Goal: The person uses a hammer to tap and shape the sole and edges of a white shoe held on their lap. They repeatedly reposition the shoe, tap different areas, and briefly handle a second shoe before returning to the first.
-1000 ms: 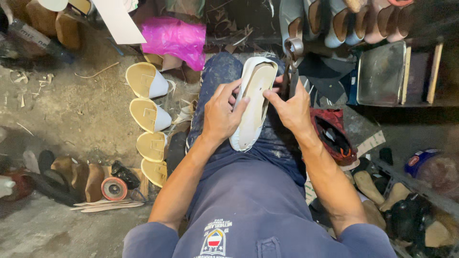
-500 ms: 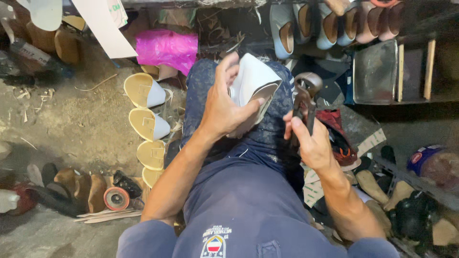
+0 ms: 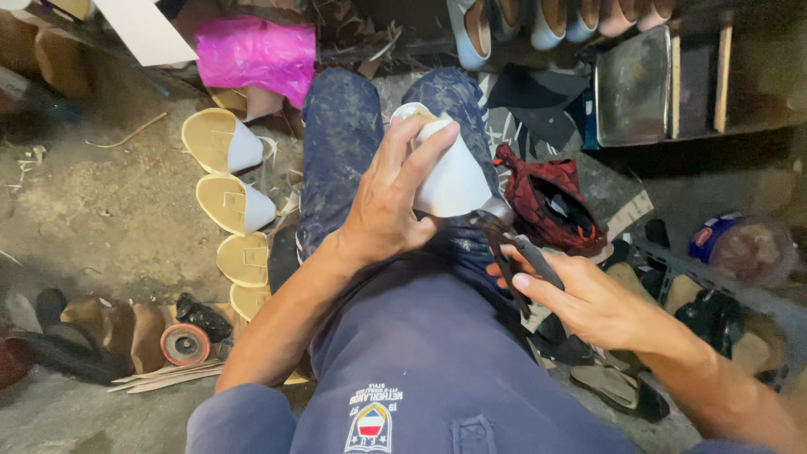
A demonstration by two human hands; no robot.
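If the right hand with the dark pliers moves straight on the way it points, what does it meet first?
Most likely the white shoe upper held by the left hand: the right hand aims the dark metal pliers up-left at its lower edge, seemingly touching already.

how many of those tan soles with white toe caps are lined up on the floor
4, in a column on the ground left of the person's leg: top one, second, third, and a fourth partly hidden by the left forearm. More may be hidden.
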